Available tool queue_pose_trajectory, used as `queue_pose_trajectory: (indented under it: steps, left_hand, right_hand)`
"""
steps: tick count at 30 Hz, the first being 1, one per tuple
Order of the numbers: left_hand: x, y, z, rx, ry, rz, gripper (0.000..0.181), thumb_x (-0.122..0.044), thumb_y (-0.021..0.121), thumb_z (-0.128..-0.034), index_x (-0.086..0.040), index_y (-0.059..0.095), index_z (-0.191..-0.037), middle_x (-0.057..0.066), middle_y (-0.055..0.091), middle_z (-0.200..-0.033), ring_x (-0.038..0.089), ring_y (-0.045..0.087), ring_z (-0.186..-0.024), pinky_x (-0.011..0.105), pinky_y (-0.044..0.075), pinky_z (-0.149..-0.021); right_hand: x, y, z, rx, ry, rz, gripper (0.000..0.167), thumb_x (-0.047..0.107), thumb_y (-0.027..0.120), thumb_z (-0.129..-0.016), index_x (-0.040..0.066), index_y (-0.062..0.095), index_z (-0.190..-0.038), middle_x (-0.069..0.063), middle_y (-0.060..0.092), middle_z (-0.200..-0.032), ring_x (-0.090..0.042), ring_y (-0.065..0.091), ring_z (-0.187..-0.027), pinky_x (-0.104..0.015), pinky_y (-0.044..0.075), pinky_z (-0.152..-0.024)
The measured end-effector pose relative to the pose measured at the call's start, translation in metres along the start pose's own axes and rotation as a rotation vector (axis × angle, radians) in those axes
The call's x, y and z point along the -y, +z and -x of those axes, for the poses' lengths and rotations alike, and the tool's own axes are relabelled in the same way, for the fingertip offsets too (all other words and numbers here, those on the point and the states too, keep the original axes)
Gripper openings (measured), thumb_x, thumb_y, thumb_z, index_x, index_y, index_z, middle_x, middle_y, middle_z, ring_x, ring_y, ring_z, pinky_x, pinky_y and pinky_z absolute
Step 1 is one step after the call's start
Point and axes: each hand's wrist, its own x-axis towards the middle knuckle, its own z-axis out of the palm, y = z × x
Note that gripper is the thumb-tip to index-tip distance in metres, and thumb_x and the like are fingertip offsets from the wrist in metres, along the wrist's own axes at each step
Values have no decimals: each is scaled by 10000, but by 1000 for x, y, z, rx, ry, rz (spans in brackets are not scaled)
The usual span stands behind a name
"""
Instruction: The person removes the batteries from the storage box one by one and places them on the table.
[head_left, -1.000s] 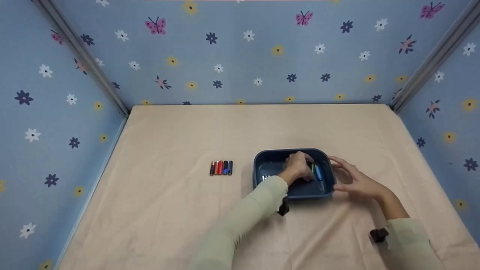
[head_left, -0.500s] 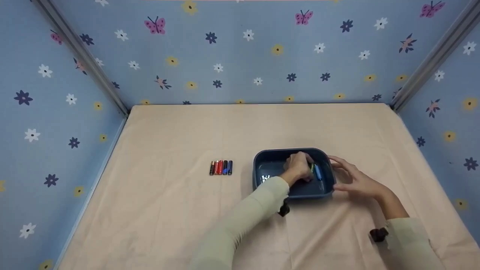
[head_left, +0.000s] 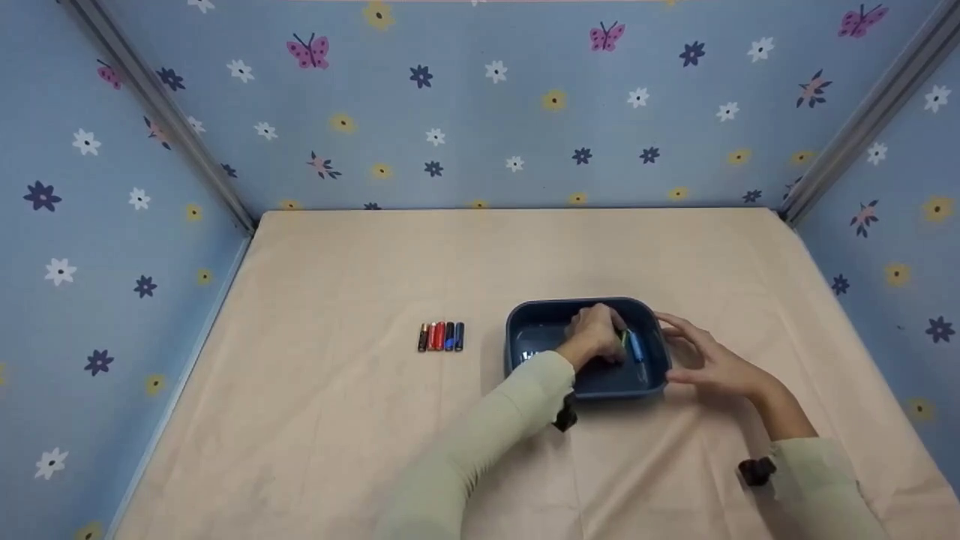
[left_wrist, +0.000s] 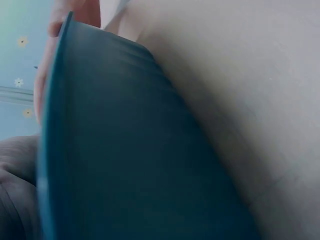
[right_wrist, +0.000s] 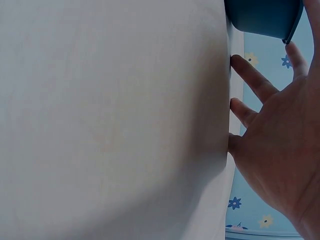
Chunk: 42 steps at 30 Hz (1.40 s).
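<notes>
In the head view, a dark blue rectangular tray (head_left: 585,391) with rounded corners stands right of the table's middle. My left hand (head_left: 594,334) reaches down inside it, fingers bent toward the bottom. Those fingertips are hidden, so what they hold does not show. Just right of them lie a green battery (head_left: 624,337), partly covered, and a blue battery (head_left: 637,346). My right hand (head_left: 712,361) touches the tray's right side with spread fingers; in the right wrist view, several fingertips rest on the table, one near the tray's corner. The left wrist view mostly shows the tray's outer wall (left_wrist: 135,140).
Several batteries (head_left: 441,337), black, red and blue, lie side by side in a row left of the tray. A beige cloth (head_left: 337,420) covers the table. Blue flowered panels (head_left: 480,97) enclose the back and both sides.
Almost nothing differs. My left hand makes only tiny shifts inside the tray; the right hand, the tray and the row of batteries stay in place.
</notes>
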Motion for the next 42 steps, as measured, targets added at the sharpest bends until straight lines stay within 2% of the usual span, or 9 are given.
queue_pose_trajectory:
  steps: [5, 8, 11, 16, 21, 23, 28, 36, 42]
  left_hand:
    - [0, -13, 2, 82, 29, -50, 422, -194, 1017, -809, -318, 837, -1170, -167, 803, -759, 104, 774, -1042, 370, 584, -1121]
    - [-1, -20, 0, 104, 54, -70, 412, -226, 1028, -804, -337, 840, -1153, -204, 810, -903, 117, 758, -1126, 387, 566, -1155]
    - [-1, -27, -2, 111, 71, -84, 404, -267, 1034, -804, -359, 837, -1144, -198, 810, -1056, 142, 736, -1188, 403, 562, -1145]
    - [1, -33, -4, 91, 79, -118, 441, -290, 1040, -800, -359, 836, -1185, -143, 791, -1216, 146, 701, -1185, 401, 562, -1102]
    - [9, -37, -6, 76, 118, -99, 486, -280, 1050, -794, -325, 842, -1231, -122, 794, -1235, 132, 691, -1149, 423, 550, -1136]
    - [11, -41, -2, 66, 141, -88, 490, -267, 1047, -791, -310, 842, -1234, -108, 794, -1239, 134, 687, -1132, 428, 553, -1126]
    - [11, -55, 18, 66, 164, -68, 471, -227, 1013, -821, -294, 835, -1252, -75, 790, -1307, 157, 707, -1175, 418, 560, -1128]
    - [15, -71, 42, 86, 176, -34, 425, -188, 1007, -831, -270, 850, -1216, -94, 833, -1162, 103, 748, -1048, 328, 577, -1014]
    - [26, -87, 64, 64, 222, 72, 436, -60, 977, -840, -142, 831, -1243, 45, 877, -1100, 148, 818, -1000, 327, 631, -995]
  right_hand:
    - [-1, -1, 0, -13, -2, 10, 950, 62, 802, -963, 206, 337, -1780, -189, 419, -1801, 131, 453, -1489, -893, 112, -1243]
    - [-2, 0, 0, -17, -1, 10, 955, 57, 809, -957, 205, 342, -1777, -195, 419, -1798, 133, 449, -1485, -892, 112, -1242]
    - [-2, 0, 0, -17, 11, 4, 953, 61, 810, -962, 218, 342, -1777, -195, 412, -1802, 139, 439, -1484, -893, 105, -1244]
    - [-1, 0, 1, -14, 32, -1, 940, 68, 803, -979, 231, 338, -1779, -191, 387, -1817, 153, 424, -1485, -903, 101, -1241]
    - [2, 1, 0, -15, 26, 0, 934, 63, 799, -981, 214, 338, -1778, -201, 401, -1806, 133, 436, -1487, -908, 102, -1237]
    - [3, 1, 1, -14, 28, -1, 934, 60, 797, -982, 209, 334, -1780, -210, 391, -1809, 108, 438, -1490, -913, 106, -1234]
    - [6, 2, 1, -18, 42, 5, 939, 71, 805, -984, 214, 332, -1782, -212, 379, -1815, 69, 436, -1489, -920, 112, -1233]
    - [5, 0, 1, -36, 35, 23, 943, 74, 822, -972, 205, 346, -1776, -210, 401, -1805, 121, 439, -1466, -894, 127, -1246]
    - [3, 4, 1, -35, 32, 20, 950, 88, 831, -966, 217, 350, -1776, -204, 395, -1811, 177, 420, -1463, -908, 109, -1245]
